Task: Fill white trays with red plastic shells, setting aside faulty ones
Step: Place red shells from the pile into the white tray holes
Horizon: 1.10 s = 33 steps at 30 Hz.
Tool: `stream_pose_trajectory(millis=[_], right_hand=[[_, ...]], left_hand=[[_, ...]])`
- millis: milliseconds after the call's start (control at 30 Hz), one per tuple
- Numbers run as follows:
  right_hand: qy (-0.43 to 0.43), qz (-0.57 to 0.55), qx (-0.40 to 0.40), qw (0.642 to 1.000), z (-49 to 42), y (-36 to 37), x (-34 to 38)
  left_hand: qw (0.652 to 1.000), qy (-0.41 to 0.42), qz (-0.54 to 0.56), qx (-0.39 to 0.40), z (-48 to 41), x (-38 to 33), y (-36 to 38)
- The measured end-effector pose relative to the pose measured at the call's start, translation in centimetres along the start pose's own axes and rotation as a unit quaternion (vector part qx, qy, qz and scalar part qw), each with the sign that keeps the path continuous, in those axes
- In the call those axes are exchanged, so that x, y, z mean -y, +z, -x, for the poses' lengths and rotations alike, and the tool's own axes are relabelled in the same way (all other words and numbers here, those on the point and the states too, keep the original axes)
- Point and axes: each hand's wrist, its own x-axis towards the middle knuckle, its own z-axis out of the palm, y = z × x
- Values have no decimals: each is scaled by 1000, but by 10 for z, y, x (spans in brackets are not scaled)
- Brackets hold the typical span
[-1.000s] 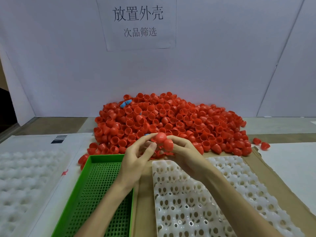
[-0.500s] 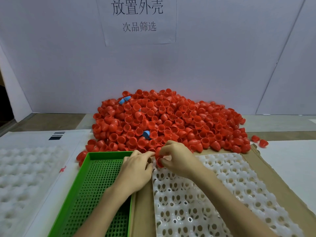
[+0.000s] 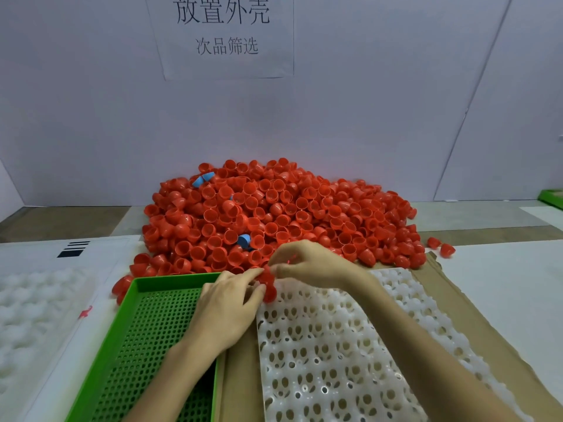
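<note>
Shells [image 3: 268, 287] of red plastic, pinched in both my grips, left hand [image 3: 228, 306] and right hand [image 3: 310, 264], at far corner of white tray [image 3: 320, 345].

Site is reading as a hand-sorting bench in a small factory or workshop. A printed sheet [image 3: 227, 32] with large Chinese characters is hanging on plain white backing panels [image 3: 380, 117], serving as a station label. Red shells [image 3: 274, 214] are lying in bulk by the hundreds in a loose heap on the tabletop [image 3: 61, 222], with a few blue pieces [image 3: 202, 179] mixed in. A moulded white tray [image 3: 335, 345] with rows of sockets is sitting on flattened cardboard [image 3: 475, 315], and a green perforated tray [image 3: 170, 280] is standing just beside it. Another white tray [image 3: 30, 306] is waiting at the left, and a further green tray's corner [image 3: 551, 197] is showing at the far right.
</note>
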Motion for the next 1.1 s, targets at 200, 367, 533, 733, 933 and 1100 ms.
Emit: stream_pose_trajectory(millis=[200, 367, 533, 733, 933, 1100], right_hand=[[71, -121, -403, 905, 7, -12, -48], [118, -143, -450, 874, 11, 7, -73], [133, -185, -489, 842, 11, 8, -80], [112, -164, -500, 843, 10, 10, -78], [58, -188, -538, 820, 17, 4, -70], [-87, -164, -580, 793, 32, -10, -45]], left_hand=[[983, 87, -20, -161, 2, -20, -8], [970, 176, -140, -96, -54, -74, -2], [957, 145, -247, -42, -121, -111, 29], [971, 117, -184, -98, -145, -102, 50], [956, 45, 275, -94, -115, -99, 17], [695, -85, 705, 111, -56, -84, -24]])
